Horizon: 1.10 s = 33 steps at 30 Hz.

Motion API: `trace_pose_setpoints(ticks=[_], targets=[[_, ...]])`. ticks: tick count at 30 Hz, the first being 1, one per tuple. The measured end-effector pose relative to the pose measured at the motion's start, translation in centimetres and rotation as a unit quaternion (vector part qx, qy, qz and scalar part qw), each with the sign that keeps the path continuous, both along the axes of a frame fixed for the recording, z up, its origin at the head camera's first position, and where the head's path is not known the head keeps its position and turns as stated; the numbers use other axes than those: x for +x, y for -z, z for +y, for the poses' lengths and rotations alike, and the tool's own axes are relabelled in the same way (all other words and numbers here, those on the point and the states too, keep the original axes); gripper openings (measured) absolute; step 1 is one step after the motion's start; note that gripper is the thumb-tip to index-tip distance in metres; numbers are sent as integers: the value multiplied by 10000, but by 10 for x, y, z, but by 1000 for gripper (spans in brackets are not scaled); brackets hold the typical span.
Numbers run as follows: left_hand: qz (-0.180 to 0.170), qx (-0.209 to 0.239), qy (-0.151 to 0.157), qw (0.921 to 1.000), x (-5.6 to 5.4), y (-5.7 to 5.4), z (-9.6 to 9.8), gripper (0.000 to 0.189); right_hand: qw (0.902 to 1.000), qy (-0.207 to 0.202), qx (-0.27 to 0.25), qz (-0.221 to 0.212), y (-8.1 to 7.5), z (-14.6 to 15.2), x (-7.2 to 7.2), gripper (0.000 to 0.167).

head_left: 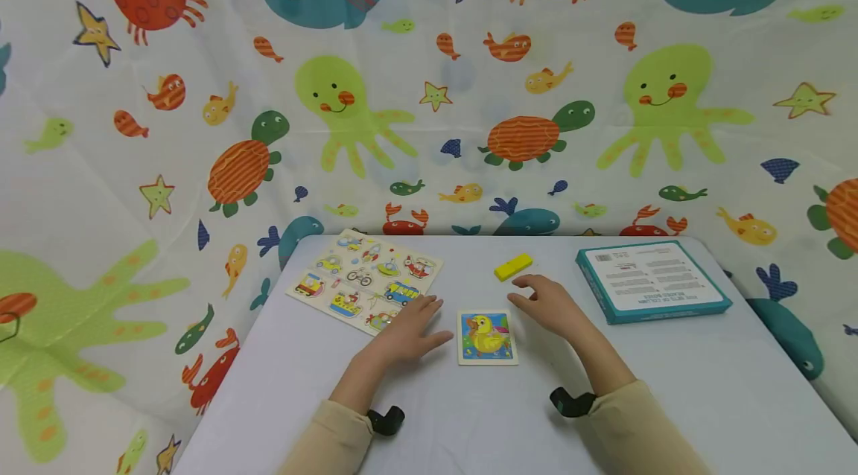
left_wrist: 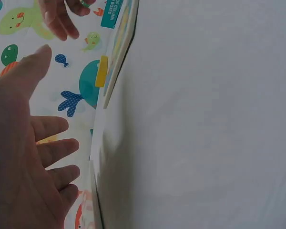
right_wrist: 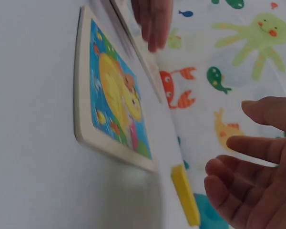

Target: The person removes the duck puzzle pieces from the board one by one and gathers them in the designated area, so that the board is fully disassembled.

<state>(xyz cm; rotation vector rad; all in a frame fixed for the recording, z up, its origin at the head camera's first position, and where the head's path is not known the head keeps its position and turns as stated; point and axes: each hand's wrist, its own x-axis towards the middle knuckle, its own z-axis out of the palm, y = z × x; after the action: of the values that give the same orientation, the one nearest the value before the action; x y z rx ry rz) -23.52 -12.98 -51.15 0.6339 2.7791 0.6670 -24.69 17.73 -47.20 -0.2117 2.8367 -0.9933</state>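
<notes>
A small square duck puzzle [head_left: 487, 339] with a pale wooden border lies flat on the table between my hands. My left hand [head_left: 410, 332] hovers at its left side, fingers spread and holding nothing, beside the near right corner of a vehicle puzzle board [head_left: 365, 278]. On the other side, my right hand [head_left: 546, 304] is held above the table with loosely bent, empty fingers. Just beyond its fingertips lies a yellow block [head_left: 513, 267]. The right wrist view shows the duck puzzle [right_wrist: 117, 95] and the yellow block [right_wrist: 185, 195] close to the right hand [right_wrist: 257, 167].
A flat teal box [head_left: 653, 281] with a white label lies at the table's right back. The white table [head_left: 429, 430] ends at a hanging cloth [head_left: 429, 88] printed with sea animals. Dark bands [head_left: 386, 421] sit on both wrists, over beige sleeves.
</notes>
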Motion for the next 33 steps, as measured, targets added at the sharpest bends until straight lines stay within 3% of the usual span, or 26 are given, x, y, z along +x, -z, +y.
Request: trace_pose_setpoints(ticks=[7, 13, 24, 33], targets=[[-142, 102, 181, 9997, 2, 16, 15, 91, 9992, -162, -325, -191, 13, -30, -8, 40], [92, 42, 255, 9996, 0, 26, 18, 99, 9978, -361, -507, -242, 25, -49, -15, 33], [791, -643, 552, 9933, 3, 38, 19, 103, 9933, -535, -790, -647, 38, -64, -19, 24], [889, -719, 511, 9921, 4, 42, 19, 101, 9949, -649, -553, -530, 49, -66, -22, 22]])
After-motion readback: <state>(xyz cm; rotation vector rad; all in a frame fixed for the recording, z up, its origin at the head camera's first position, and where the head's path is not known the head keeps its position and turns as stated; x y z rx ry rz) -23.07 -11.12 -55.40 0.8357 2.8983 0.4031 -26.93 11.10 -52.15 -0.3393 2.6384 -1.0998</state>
